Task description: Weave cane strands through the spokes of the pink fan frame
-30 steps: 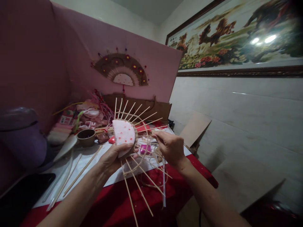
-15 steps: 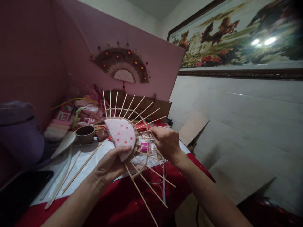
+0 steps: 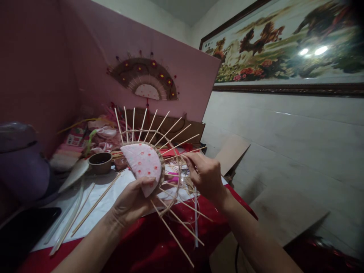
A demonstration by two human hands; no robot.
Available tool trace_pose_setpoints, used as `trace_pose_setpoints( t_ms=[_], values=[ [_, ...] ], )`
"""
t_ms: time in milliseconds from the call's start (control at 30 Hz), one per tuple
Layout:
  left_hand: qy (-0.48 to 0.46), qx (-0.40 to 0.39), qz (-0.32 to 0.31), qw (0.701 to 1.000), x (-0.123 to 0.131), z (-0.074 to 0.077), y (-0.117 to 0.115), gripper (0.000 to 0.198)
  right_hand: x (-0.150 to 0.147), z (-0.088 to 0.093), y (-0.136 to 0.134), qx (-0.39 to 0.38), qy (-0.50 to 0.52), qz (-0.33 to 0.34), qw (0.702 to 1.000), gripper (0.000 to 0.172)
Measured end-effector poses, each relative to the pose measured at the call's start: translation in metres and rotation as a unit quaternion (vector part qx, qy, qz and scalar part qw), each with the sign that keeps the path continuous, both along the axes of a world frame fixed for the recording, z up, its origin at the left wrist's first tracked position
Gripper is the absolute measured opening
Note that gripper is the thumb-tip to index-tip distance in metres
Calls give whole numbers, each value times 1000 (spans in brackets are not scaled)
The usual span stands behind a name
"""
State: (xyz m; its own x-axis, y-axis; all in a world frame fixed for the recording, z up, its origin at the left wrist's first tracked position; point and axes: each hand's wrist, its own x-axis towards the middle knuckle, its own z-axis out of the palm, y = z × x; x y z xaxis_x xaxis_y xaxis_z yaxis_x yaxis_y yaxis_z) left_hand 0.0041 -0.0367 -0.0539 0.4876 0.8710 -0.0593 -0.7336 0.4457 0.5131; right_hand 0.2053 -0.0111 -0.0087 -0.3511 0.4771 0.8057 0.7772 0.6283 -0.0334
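My left hand (image 3: 136,201) is closed around the lower edge of a half-round fan frame (image 3: 142,161), thumb on its white cloth with red dots. Thin wooden sticks (image 3: 167,136) spread out from the frame's braided rim. A loop of twine (image 3: 165,137) runs across the sticks in an arc and trails loosely below. My right hand (image 3: 206,174) pinches at the arc's right side, fingertips at the crossing of twine and a stick. The exact grip there is partly hidden by the fingers.
A finished fan (image 3: 148,79) hangs on the pink board (image 3: 193,79). On the table are a brown bowl (image 3: 100,163), loose sticks (image 3: 96,203), clear glue sticks (image 3: 66,227), a black phone-like slab (image 3: 31,227) and cloth scraps (image 3: 106,131). A purple container (image 3: 22,163) stands left.
The fan frame has turned slightly, its upper sticks leaning further left. My right hand has moved a little right and down, still pinching near the twine. My left hand keeps its hold.
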Motion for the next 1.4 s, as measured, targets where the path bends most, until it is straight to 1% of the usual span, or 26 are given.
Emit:
trace_pose_setpoints(
  t_ms=[67,100,167,200,267,333,400,433,467,533,567,600,633,667,733,800,867,933,1033,1100,1233,1300,1400],
  values=[
    [2,-3,9,1000,-1,0,2,28,4,2,-5,-37,73,31,996,22],
    [3,-5,16,1000,-1,1,3,27,6,5,-8,-79,110,50,989,20],
    [5,-7,27,1000,-2,1,5,25,13,10,-13,-194,162,96,963,16],
    [6,-5,31,1000,-2,1,5,25,16,13,-16,-252,165,118,946,15],
    [11,4,39,999,-3,1,5,26,24,20,-21,-346,131,149,917,15],
    [19,8,56,998,-3,2,5,27,30,26,-25,-416,81,161,891,18],
    [30,9,80,996,-3,4,3,29,35,31,-30,-456,53,153,875,21],
    [38,8,89,995,-4,5,3,30,37,32,-32,-456,42,139,878,21],
    [46,7,95,994,-4,6,2,30,39,33,-33,-441,24,113,890,20],
    [61,4,101,993,-4,7,2,29,40,32,-37,-379,-41,38,924,15],
    [65,5,103,993,-4,8,2,29,39,30,-38,-345,-82,3,935,13],
    [67,6,106,992,-4,8,2,29,38,27,-39,-322,-121,-20,939,13],
    [69,10,109,992,-4,9,2,29,36,23,-39,-312,-152,-26,938,16],
    [71,13,111,991,-4,9,2,30,34,18,-39,-315,-169,-16,934,16],
    [79,15,112,990,-4,9,2,29,27,7,-39,-330,-166,24,929,11],
    [82,12,114,990,-4,9,2,28,20,-3,-39,-322,-142,45,935,15],
    [79,15,117,990,-3,10,2,29,13,-9,-38,-284,-138,36,948,17],
    [73,23,118,990,-3,10,1,31,9,-10,-37,-240,-167,14,956,15],
    [64,32,106,992,-3,10,1,29,6,-10,-36,-177,-223,-18,958,12],
    [54,35,93,994,-3,10,0,27,5,-11,-35,-147,-239,-22,960,14],
    [43,31,77,996,-3,9,0,34,0,-16,-34,-121,-210,-15,970,18],
    [46,30,78,995,-4,9,-1,36,-4,-19,-35,-118,-193,-32,974,19],
    [44,38,74,996,-4,9,-1,33,-11,-23,-37,-108,-187,-65,974,21]
  ],
)
